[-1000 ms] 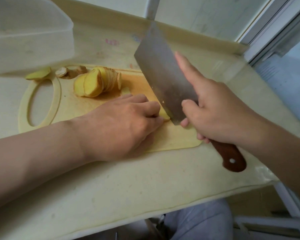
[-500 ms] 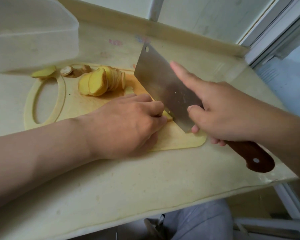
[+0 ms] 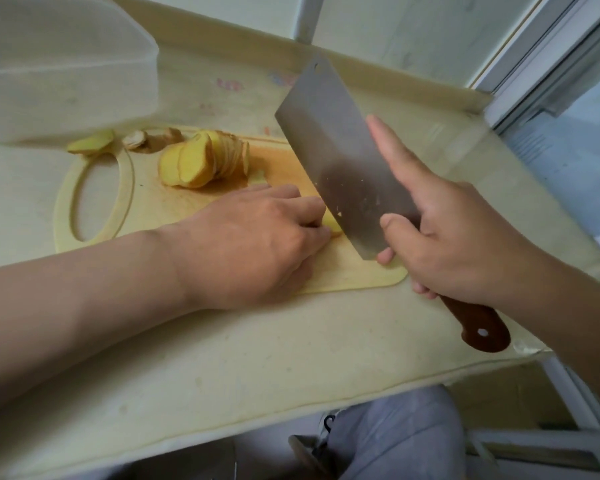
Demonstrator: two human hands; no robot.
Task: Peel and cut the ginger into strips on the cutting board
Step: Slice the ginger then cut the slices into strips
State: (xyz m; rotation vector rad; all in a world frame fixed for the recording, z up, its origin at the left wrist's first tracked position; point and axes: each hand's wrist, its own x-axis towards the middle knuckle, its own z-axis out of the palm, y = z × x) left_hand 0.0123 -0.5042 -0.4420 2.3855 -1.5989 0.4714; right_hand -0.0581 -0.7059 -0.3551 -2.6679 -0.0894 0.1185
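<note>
No legible text, faded pink marks [image 3: 228, 85] on countertop [image 3: 291, 358] unreadable

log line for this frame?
step: cutting ginger | left hand: holds ginger piece on cutting board | right hand: grips cleaver, forefinger on blade | ginger slices: stacked, far side

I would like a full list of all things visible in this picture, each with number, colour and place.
counter: one, cream, under everything
cutting board: one, pale yellow, on the counter
cleaver: one, steel blade, brown handle, tilted over the board
ginger slices: one leaning stack, yellow, far part of the board
ginger piece: one, yellow, on the board beside the blade
ginger scraps: about three, yellow and brownish, board's far left edge
container: one, translucent white, far left
left hand: one, fingers curled on the ginger piece
right hand: one, holds the cleaver, index finger along the blade
</note>
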